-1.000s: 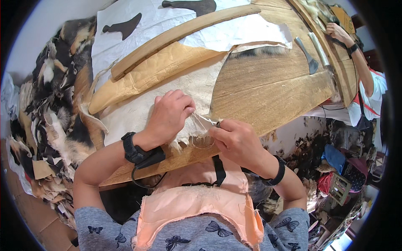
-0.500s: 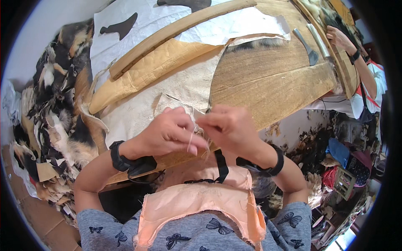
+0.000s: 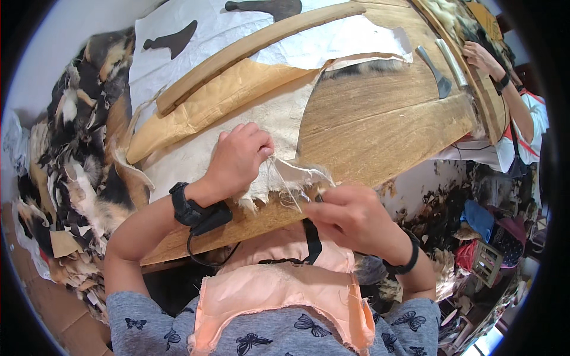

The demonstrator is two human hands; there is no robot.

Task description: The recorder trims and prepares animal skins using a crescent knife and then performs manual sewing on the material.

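A pale piece of fur hide (image 3: 303,175) lies at the table's near edge, with ragged hair along its border. My left hand (image 3: 242,157) is closed over its left part, the fingertips pinching a thin white thread (image 3: 281,180) beside the hide's edge. From there the thread slants down toward my right hand (image 3: 359,218). That hand is closed and slightly blurred, just right of the hide and below its edge. A small dark object shows at its fingers; what exactly they grip is too small to tell.
A larger pale hide (image 3: 279,127) and yellowish paper (image 3: 219,110) lie under a long wooden bar (image 3: 255,47). Dark flat tools (image 3: 172,41) rest on white paper. A metal blade tool (image 3: 436,74) sits far right, near another person's hand (image 3: 482,59). Fur scraps (image 3: 77,148) heap at left.
My hands have moved apart: the left went up and left, the right down and right. The thread and the small hide's edge now show between them.
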